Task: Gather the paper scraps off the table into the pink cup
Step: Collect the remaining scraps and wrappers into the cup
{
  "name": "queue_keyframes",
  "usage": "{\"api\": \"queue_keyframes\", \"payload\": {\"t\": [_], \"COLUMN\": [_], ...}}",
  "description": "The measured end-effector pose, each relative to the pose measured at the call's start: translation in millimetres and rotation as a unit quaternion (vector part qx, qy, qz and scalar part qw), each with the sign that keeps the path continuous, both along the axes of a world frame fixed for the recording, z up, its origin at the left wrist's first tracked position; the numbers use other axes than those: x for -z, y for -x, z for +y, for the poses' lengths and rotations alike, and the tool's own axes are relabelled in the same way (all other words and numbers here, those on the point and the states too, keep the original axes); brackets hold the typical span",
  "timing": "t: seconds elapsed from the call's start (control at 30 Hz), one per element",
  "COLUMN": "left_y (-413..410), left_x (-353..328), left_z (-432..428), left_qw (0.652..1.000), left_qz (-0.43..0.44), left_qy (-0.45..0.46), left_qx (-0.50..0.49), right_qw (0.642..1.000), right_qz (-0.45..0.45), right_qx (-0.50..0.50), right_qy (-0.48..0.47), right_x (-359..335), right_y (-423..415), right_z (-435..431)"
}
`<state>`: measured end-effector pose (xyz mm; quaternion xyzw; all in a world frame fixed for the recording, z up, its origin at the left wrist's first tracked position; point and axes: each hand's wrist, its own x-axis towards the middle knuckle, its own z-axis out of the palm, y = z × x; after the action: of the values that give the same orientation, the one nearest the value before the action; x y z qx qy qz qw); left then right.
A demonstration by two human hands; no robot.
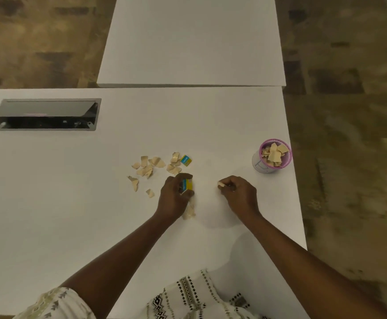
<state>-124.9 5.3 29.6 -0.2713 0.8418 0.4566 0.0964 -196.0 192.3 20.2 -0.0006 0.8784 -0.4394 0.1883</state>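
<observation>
Several beige paper scraps (150,166) lie scattered on the white table (72,192), with one blue-and-yellow scrap (186,160) among them. My left hand (175,195) is closed around a blue-and-yellow piece (186,185), and beige scraps (189,211) hang below its palm. To the right, my right hand (237,193) pinches a small beige scrap (221,186) at its fingertips. The pink cup (273,156) stands near the table's right edge, holding several beige scraps.
An open grey cable hatch (45,115) is set into the table at the far left. A second white table (192,42) adjoins the far side. The table's right edge runs just past the cup, with patterned floor beyond.
</observation>
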Motion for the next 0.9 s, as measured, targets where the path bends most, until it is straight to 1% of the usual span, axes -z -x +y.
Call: {"api": "queue_keyframes", "payload": {"t": [0.1,0.2,0.27,0.33,0.43,0.6,0.73,0.9], "left_y": [28,57,78,100,130,168,184,188], "left_x": [-15,-30,-39,-46,-52,-50,-44,-38], "left_z": [24,49,66,83,106,132,144,151], "left_qw": [0.999,0.996,0.992,0.987,0.978,0.973,0.968,0.960], "left_qz": [0.022,0.053,0.072,0.093,0.112,0.096,0.087,0.082], "left_qy": [-0.013,-0.032,-0.041,-0.035,-0.023,-0.012,0.003,0.026], "left_qx": [0.031,0.067,0.096,0.128,0.173,0.212,0.236,0.266], "right_qw": [0.999,0.996,0.991,0.986,0.981,0.977,0.980,0.982], "right_qz": [0.016,0.051,0.070,0.077,0.075,0.061,0.046,0.017], "right_qx": [0.039,0.078,0.112,0.144,0.175,0.196,0.185,0.186], "right_qy": [0.019,0.016,0.003,-0.033,-0.034,-0.048,-0.059,-0.039], "right_x": [-13,-25,-31,-35,-38,-42,-42,-44], "right_y": [17,35,47,60,76,96,105,109], "right_z": [15,33,47,61,75,86,91,96]}}
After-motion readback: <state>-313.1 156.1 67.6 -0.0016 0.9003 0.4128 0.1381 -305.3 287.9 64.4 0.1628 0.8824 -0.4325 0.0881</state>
